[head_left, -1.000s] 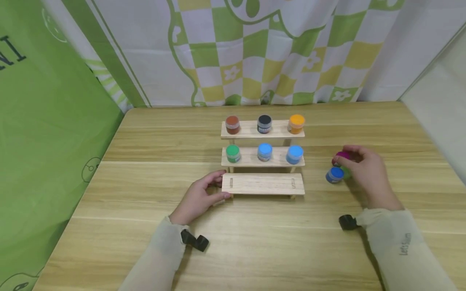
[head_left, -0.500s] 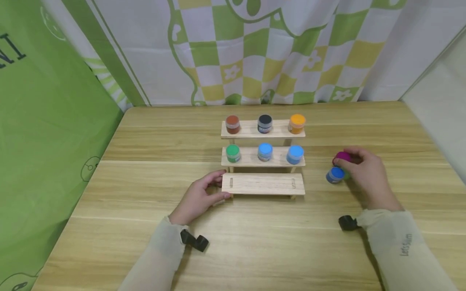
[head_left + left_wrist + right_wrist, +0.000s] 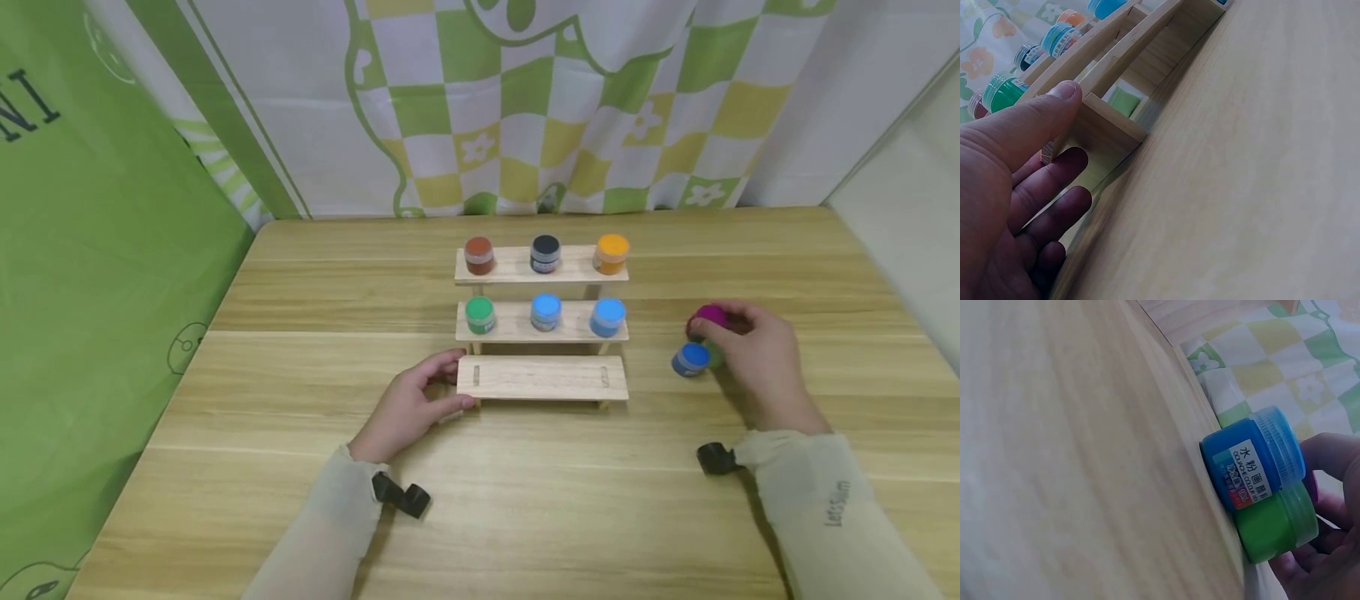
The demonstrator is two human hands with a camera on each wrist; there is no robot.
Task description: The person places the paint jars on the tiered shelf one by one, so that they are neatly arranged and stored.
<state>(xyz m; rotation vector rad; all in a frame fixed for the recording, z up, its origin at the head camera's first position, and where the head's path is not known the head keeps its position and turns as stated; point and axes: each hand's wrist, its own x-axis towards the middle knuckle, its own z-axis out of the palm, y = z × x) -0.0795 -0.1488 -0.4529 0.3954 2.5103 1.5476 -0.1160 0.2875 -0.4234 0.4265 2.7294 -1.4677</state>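
A three-step wooden rack [image 3: 540, 377] stands on the table. My left hand [image 3: 408, 412] grips the left end of its lowest step, the thumb at the front and the fingers at the back. In the left wrist view the thumb [image 3: 1035, 122] lies against the step's corner. To the right of the rack, my right hand [image 3: 761, 358] pinches a magenta-lidded paint jar [image 3: 708, 318] between thumb and fingers. Just in front of it sits a dark blue paint jar [image 3: 690, 360]. A green paint jar [image 3: 1267, 529] touches the blue one, half hidden by the hand in the head view.
On the top step are brown [image 3: 479, 256], black [image 3: 545, 254] and orange [image 3: 611, 254] paint jars. Green [image 3: 480, 316] and two light blue jars [image 3: 546, 311] stand on the middle step. A checkered curtain [image 3: 525, 108] hangs behind the table [image 3: 570, 508].
The magenta jar and the right fingertips have shifted very slightly right, and more of its lid shows. The left hand and the rack have stayed in place.
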